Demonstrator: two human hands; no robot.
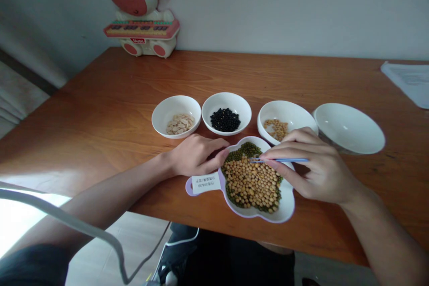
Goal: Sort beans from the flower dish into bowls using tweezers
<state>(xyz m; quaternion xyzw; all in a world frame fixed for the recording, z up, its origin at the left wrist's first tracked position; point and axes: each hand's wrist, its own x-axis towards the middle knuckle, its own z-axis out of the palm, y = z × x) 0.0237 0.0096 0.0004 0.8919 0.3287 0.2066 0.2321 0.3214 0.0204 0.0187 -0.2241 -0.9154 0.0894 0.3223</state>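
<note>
A white paw-shaped dish with a lilac rim (287,205) sits at the front of the table, with a paper label on its handle. Yellow soybeans (251,183) are heaped in it over green mung beans (243,151). My left hand (197,156) lies with its fingertips at the dish's upper left rim. My right hand (311,165) pinches slim blue tweezers (280,160) above the beans. Their tips reach the beans' upper edge, partly hidden by my fingers. Behind stand white bowls of pale almond slivers (180,124), black beans (225,119) and yellow soybeans (275,129).
A tilted white bowl (348,128) stands at the right on the wooden table (100,120). Papers (407,82) lie at the far right corner. A toy cow with a keyboard (139,13) stands at the back. A pale cable (67,214) crosses the view at lower left.
</note>
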